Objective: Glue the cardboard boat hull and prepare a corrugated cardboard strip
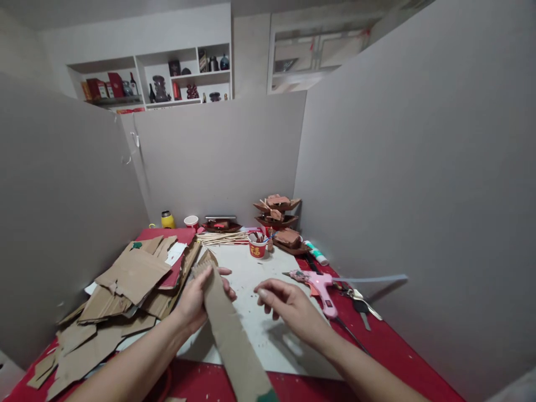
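Note:
A long brown cardboard strip point(230, 329) slants from the middle of the table toward me, with a ragged far end and a green patch at the near end. My left hand point(199, 296) is closed around its far part, thumb on top. A small folded brown piece point(208, 257) shows just beyond that hand; whether it is joined to the strip I cannot tell. To the right of the strip and apart from it, my right hand point(288, 310) hovers over the white board point(247, 273). Its thumb and forefinger meet in a pinch; anything between them is too small to see.
Torn cardboard point(134, 273) is piled on the left. A pink glue gun point(318, 285) with a long glue stick lies right, near keys point(362, 306). Behind stand a red paper cup point(257, 245), thin sticks point(221, 238) and brown model boats point(276, 218). Grey partitions point(218, 156) enclose the table.

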Tool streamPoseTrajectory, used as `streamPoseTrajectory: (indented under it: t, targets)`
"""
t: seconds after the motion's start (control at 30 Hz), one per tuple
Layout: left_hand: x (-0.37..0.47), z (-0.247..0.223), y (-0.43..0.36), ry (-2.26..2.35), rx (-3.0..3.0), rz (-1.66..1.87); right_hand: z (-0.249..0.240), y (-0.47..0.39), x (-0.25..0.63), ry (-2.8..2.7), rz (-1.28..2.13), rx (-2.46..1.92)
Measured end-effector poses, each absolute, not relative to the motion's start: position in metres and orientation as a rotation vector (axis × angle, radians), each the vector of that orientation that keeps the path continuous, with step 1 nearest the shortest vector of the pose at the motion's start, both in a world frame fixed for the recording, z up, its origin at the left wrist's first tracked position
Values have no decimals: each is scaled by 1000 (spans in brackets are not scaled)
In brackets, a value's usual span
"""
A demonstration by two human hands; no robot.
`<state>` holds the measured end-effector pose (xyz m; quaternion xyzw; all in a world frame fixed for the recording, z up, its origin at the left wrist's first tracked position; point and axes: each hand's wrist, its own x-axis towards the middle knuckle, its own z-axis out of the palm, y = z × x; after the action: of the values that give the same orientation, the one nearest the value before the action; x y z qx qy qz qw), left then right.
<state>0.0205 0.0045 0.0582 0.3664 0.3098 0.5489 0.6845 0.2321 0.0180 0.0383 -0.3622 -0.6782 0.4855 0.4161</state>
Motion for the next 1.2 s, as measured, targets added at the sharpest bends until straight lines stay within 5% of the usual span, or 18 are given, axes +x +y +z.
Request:
streamPoseTrajectory:
  t: [0.23, 0.43, 0.63, 0.87, 1.2]
  targets:
    - [14, 31, 12, 795, 698, 1205, 85, 28, 208, -1753, 1348, -861]
    - [31, 22, 0, 883, 696, 1202, 78, 71, 160, -1816, 1383, -886]
    - [24, 38, -1, 956, 735, 1292, 78, 95, 137, -1839, 1590, -737]
    - [4, 73, 6, 1054, 784, 1435, 113, 92, 126, -1579, 1444, -560]
    - [-3, 102, 6, 1311, 1307, 1470, 120, 67, 125, -1536, 1904, -365]
